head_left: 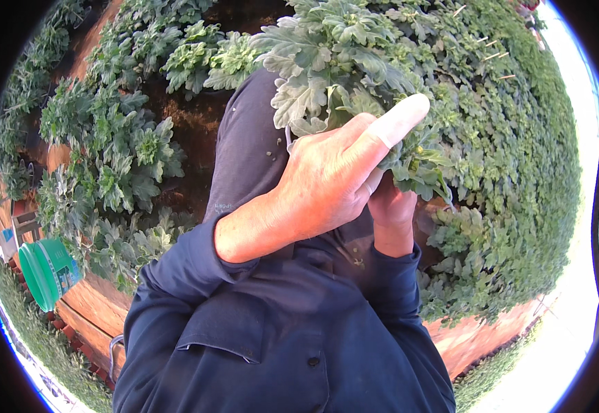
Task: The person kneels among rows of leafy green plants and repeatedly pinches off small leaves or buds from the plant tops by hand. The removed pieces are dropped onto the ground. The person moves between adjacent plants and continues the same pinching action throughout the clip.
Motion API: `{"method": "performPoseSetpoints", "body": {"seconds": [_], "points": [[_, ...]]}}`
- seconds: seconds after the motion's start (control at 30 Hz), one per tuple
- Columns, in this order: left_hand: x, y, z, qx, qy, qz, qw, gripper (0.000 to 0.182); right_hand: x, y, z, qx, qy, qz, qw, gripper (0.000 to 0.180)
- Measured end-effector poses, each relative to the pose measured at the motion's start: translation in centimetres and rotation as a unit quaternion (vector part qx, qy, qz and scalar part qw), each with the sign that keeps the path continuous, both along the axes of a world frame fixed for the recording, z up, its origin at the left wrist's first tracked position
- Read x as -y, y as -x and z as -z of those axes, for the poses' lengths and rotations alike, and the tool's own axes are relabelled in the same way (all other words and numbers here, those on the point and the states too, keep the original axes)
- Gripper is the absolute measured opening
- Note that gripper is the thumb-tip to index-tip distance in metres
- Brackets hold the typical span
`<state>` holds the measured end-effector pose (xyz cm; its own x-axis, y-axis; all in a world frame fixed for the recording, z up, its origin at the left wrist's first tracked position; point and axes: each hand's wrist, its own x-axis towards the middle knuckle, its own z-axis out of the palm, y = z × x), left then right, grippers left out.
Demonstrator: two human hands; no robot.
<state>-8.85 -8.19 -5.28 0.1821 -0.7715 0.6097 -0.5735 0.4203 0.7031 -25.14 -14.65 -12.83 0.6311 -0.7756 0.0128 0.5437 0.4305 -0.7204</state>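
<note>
My left hand (325,175) reaches across from the left, with white tape wrapped around its thumb. A narrow white band circles another of its fingers. Its fingers curl in among the leaves of a chrysanthemum plant (340,57), and what they pinch there is hidden. Partly behind it and lower down, my right hand (393,204) is raised under the same foliage; its fingertips are covered. Broad grey-green leaves spread above both hands, and a leafy shoot (418,160) with small yellowish buds hangs just beside the taped thumb.
Dense chrysanthemums (506,139) fill the right side, with several thin sticks (495,56) among them. More plants (118,139) grow on the left over brown soil (185,134). A green plastic bucket (46,273) stands at far left. My dark-trousered knee (250,139) is below the plant.
</note>
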Motion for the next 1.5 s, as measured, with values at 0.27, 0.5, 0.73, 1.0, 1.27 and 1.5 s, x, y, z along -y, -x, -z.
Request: {"method": "performPoseSetpoints", "body": {"seconds": [0.27,0.5,0.73,1.0,1.27,1.5], "points": [[-0.2,-1.5,-1.6,-0.016,-0.087,0.053,0.995,0.082,-0.6,-0.1,0.3,-0.072,0.000,0.052,0.996,0.067],[-0.5,-1.8,-1.0,0.056,-0.028,0.003,0.998,0.081,-0.5,-0.7,0.4,-0.045,-0.010,0.062,0.997,0.058],[-1.1,-0.5,-0.3,0.056,0.025,-0.080,0.995,0.088,-1.3,-1.8,-0.4,-0.008,-0.033,0.093,0.995,0.052],[-3.4,-0.2,-1.2,-0.399,-0.111,0.020,0.910,0.087,-1.3,-1.3,-2.3,-0.114,0.019,0.052,0.992,0.056],[-8.7,-5.4,0.9,-0.432,-0.152,-0.070,0.886,0.056,5.3,4.0,-3.6,0.069,0.121,0.098,0.985,0.074],[-11.3,-2.8,4.3,-0.209,-0.390,0.060,0.895,0.031,15.5,1.8,-1.7,-0.439,0.257,0.113,0.853,0.026]]}}
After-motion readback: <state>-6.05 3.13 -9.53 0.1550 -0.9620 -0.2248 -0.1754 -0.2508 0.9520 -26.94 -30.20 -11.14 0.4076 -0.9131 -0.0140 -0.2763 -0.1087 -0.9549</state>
